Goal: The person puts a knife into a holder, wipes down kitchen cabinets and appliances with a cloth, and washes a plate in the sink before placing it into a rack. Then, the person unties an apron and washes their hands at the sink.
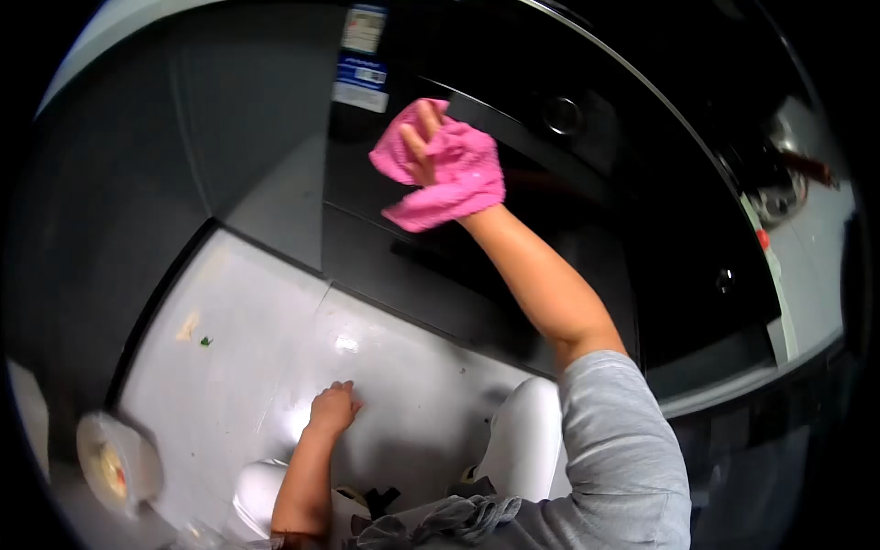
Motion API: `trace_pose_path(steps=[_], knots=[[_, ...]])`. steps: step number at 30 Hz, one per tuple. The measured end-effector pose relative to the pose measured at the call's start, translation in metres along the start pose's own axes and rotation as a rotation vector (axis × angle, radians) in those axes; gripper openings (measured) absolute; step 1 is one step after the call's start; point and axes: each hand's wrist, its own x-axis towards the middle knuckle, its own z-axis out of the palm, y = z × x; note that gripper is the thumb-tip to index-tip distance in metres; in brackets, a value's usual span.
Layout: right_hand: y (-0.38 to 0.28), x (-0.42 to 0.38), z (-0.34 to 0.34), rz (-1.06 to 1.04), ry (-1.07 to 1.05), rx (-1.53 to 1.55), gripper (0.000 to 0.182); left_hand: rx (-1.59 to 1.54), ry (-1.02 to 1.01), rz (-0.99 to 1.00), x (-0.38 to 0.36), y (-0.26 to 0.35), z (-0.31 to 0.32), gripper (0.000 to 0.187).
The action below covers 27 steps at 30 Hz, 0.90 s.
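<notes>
A crumpled pink cloth [467, 170] is wrapped around my right hand [420, 142], with a couple of fingers showing between its folds. That hand is closed on the cloth and holds it against the glossy black front panel [550, 229] of a cabinet or appliance, just below some stickers [361, 82]. The cloth's edges are slightly blurred. Low in the view, my left hand [335, 408] hangs above the pale floor near my knees. Its fingers are loosely bent with the thumb apart, and nothing shows in it.
A round knob [562, 115] sits on the black front, and a second round fitting [725, 280] is farther right. On the floor [275, 321] lie a small green scrap [206, 342] and a pale smear. A plastic tub [119, 463] with food-like bits stands at lower left.
</notes>
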Motion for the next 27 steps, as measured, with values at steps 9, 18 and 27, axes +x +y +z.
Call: trace_pose_path(steps=[9,18,27], knots=[[0.043,-0.228,-0.134,0.292,0.138,-1.161,0.054,-0.024,-0.048,0.026,0.012,-0.016,0.005,0.044],[0.04,-0.32,-0.172,0.485,0.881,-1.16,0.062,-0.002,-0.126,0.048,0.021,-0.023,0.009,0.045],[-0.043,-0.043,-0.08,-0.347,0.106,-0.411,0.047,0.005,-0.168,0.1,0.046,0.011,0.01,0.045]])
